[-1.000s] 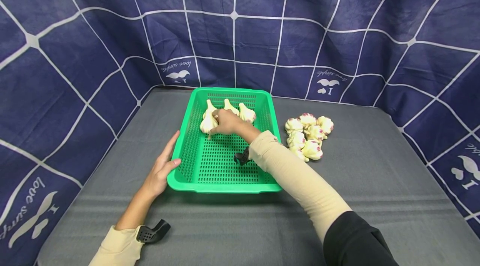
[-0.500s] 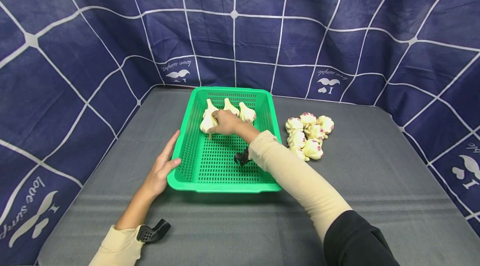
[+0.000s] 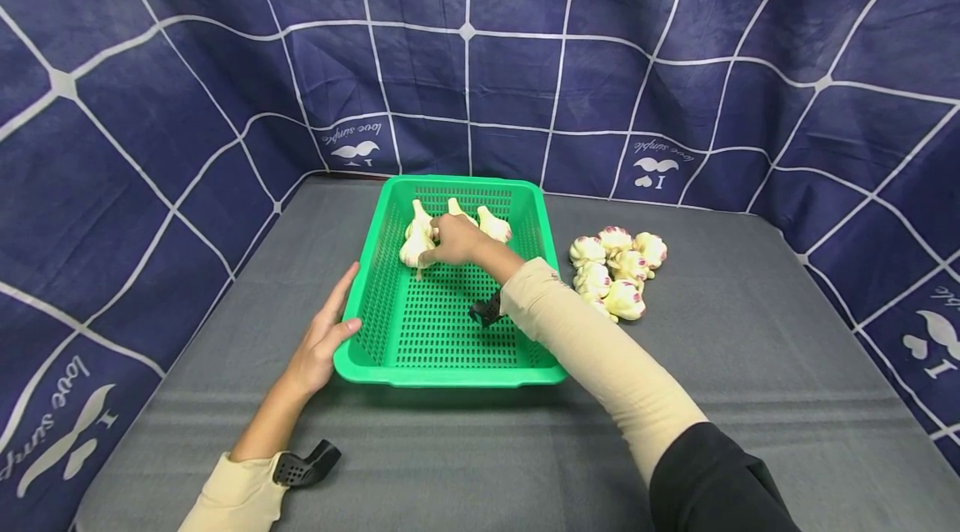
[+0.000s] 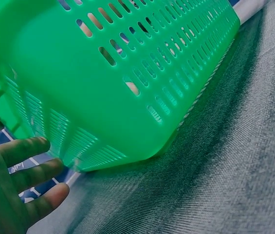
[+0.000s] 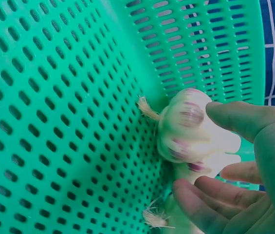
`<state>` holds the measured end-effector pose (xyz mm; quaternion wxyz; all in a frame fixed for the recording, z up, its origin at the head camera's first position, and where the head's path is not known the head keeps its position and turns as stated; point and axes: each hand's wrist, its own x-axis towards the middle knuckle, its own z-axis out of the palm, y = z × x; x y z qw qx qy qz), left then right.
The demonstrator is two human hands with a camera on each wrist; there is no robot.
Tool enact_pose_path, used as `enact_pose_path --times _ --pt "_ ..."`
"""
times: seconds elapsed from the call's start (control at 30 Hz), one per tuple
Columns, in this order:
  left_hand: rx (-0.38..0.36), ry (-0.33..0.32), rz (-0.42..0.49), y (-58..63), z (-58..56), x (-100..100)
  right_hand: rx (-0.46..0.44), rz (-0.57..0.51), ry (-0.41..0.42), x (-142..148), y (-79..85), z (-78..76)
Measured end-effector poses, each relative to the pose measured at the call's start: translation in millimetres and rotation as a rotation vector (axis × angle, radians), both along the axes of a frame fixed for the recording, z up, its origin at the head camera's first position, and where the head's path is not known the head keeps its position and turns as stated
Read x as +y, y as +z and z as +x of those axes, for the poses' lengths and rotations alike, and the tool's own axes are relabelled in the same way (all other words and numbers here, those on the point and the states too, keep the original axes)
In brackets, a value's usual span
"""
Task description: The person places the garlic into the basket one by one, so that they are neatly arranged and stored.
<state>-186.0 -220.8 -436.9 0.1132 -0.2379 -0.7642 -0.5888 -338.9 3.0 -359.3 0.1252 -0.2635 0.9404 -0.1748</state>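
My right hand (image 3: 459, 240) reaches into the green plastic basket (image 3: 450, 377) and is right at a garlic bulb (image 3: 415, 252) by the basket's left wall. In the right wrist view the thumb tip meets that bulb (image 5: 191, 122) with its purple streaks, while the loosely bent fingers (image 5: 200, 204) are spread below it, apart from it. Behind it, several more garlic bulbs stand along the far wall, one (image 3: 494, 225) to the right. My left hand (image 3: 318, 348) lies against the basket's left side, thumb at the rim, its other fingers (image 4: 27, 148) extended.
Several garlic bulbs (image 3: 625, 299) lie grouped on the grey cloth (image 3: 750, 332) to the right of the basket. A blue curtain (image 3: 525, 82) with white lines rises behind and on both sides. Dark wrist devices (image 3: 303, 465) are worn on both arms.
My right hand has lifted slightly and drawn a little back from the front garlic bulb, its grip loosened. The left hand and the basket have stayed in place.
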Motion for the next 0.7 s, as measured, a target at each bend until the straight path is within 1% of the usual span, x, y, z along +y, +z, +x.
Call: enact_pose_path --times 0.1,0.2,0.37,0.57,0.7 --pt "0.003 -0.003 0.005 -0.4 -0.4 0 -0.022 0.018 -0.004 4 3.4 0.1" --pt "-0.003 0.001 0.005 -0.9 -0.2 0 -0.022 0.022 0.002 7 7.3 0.6" --pt "-0.018 0.004 0.008 -1.3 0.8 -2 -0.009 -0.018 0.045 11 17.1 3.0" --pt "-0.003 0.003 0.004 -1.6 0.9 -2 -0.018 -0.040 0.103 22 27.5 10.7" --pt "-0.001 -0.001 -0.004 -0.9 0.8 -1 -0.054 -0.062 0.091 36 31.8 14.6"
